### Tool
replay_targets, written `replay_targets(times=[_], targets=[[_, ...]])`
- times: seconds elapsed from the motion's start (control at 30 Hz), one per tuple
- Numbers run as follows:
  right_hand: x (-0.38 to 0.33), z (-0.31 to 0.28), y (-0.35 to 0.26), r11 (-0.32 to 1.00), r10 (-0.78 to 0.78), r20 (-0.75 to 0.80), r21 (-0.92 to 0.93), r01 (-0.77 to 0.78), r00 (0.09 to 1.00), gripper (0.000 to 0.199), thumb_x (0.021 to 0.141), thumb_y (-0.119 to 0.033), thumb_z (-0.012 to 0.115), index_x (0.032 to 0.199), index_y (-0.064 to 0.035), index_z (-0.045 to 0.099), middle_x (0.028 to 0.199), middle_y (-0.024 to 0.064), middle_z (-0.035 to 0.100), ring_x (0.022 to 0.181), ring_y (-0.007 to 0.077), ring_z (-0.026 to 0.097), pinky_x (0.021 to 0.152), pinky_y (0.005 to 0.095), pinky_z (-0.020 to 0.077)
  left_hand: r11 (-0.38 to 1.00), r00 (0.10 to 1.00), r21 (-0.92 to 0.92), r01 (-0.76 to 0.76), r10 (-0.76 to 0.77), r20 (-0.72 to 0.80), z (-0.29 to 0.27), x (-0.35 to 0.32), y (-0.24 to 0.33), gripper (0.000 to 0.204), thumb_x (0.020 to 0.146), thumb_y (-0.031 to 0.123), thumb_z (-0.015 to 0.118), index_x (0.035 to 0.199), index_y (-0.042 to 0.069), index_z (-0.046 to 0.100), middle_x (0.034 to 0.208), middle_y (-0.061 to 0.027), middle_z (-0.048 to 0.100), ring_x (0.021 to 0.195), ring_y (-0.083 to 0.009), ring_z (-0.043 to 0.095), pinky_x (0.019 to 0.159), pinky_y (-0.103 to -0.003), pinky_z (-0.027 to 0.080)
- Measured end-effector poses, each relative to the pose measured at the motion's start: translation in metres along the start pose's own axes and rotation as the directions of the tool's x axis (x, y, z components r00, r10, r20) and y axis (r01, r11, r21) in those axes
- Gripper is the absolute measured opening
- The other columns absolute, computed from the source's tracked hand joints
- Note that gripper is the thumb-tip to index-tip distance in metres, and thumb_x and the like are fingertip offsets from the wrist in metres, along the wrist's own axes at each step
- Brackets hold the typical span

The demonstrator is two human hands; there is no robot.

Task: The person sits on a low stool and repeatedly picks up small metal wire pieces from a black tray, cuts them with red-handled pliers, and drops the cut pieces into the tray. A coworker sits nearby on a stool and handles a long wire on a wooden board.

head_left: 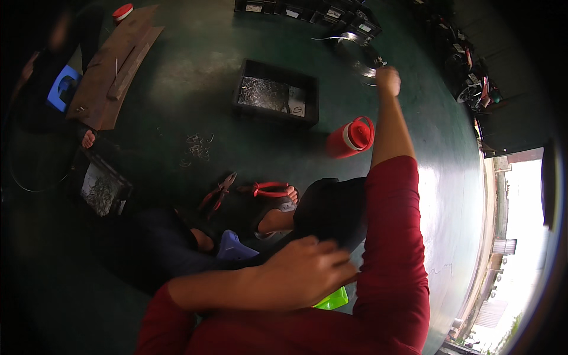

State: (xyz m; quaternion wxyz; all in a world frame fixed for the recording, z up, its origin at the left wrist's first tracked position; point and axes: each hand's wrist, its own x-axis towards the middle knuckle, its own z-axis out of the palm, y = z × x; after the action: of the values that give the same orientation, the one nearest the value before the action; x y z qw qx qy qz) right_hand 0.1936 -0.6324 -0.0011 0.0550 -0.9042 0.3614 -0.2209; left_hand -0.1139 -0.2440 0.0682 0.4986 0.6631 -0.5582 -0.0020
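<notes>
The right hand (388,81), between 1 and 2 o'clock, is at the end of a stretched-out arm, right by the lower right edge of a coil of shiny wire (365,71) on the floor (195,106) at 1 o'clock. Its fingers look curled in, but their tips are hidden, so I cannot tell whether it grips the coil. The left hand (310,269), between 5 and 6 o'clock, is blurred in front of the body with fingers bent; I cannot tell whether it holds anything. At 2 o'clock, near the right forearm, a red jug (349,139) with a handle leans in view. A black crate (275,119) at 12 o'clock contains wire pieces, with a row of black bins (313,13) beyond it. Red-handled pliers (220,190) lie between 8 and 9 o'clock, and a second red-handled tool (271,190) is near the centre, beside a foot. Loose wire bits (199,147) lie between 9 and 10, a black tray (124,195) of small metal pieces at 9, and wooden boards (112,65) at 10 o'clock, beside another person's foot (88,139).
</notes>
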Motion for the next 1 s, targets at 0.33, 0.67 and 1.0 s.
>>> replay_targets(times=[0.33,0.67,1.0], targets=[[-0.149,0.115,-0.025,0.422,-0.650,0.615,-0.195,0.885,0.446,0.019,0.089,-0.018,0.053,0.100,-0.0106,0.067,0.109,0.0103,0.061,0.105,0.0281,0.062,0.078,0.0441,0.0536,0.941,0.927,-0.160,-0.300,0.248,-0.281,-0.004,0.019,-0.008,0.009,0.081,0.015,0.057,0.088,0.009,0.057,0.085,-0.0047,0.052,0.080,-0.0191,0.057,0.061,-0.031,0.050],[-0.361,0.117,0.025,0.481,-0.552,0.833,0.300,0.824,0.019,0.066,0.076,-0.041,0.074,0.128,-0.0114,0.047,0.122,0.0144,0.049,0.116,0.0325,0.050,0.088,0.0487,0.0481,0.166,0.093,-0.048,0.985,-0.740,-0.666,-0.101,-0.252,-0.425,0.013,0.086,0.013,0.060,0.091,0.010,0.071,0.091,-0.0121,0.071,0.087,-0.0289,0.068,0.077,-0.038,0.053],[-0.402,0.162,0.051,0.458,-0.315,0.947,0.207,0.864,-0.060,0.088,0.076,-0.040,0.076,0.144,-0.0098,0.029,0.135,0.0117,0.041,0.123,0.0290,0.042,0.096,0.0471,0.0397,-0.096,-0.128,-0.088,0.991,-0.572,-0.810,-0.153,-0.338,-0.515,0.019,0.084,0.023,0.068,0.093,0.007,0.069,0.094,-0.0131,0.069,0.089,-0.0317,0.066,0.078,-0.042,0.052]])
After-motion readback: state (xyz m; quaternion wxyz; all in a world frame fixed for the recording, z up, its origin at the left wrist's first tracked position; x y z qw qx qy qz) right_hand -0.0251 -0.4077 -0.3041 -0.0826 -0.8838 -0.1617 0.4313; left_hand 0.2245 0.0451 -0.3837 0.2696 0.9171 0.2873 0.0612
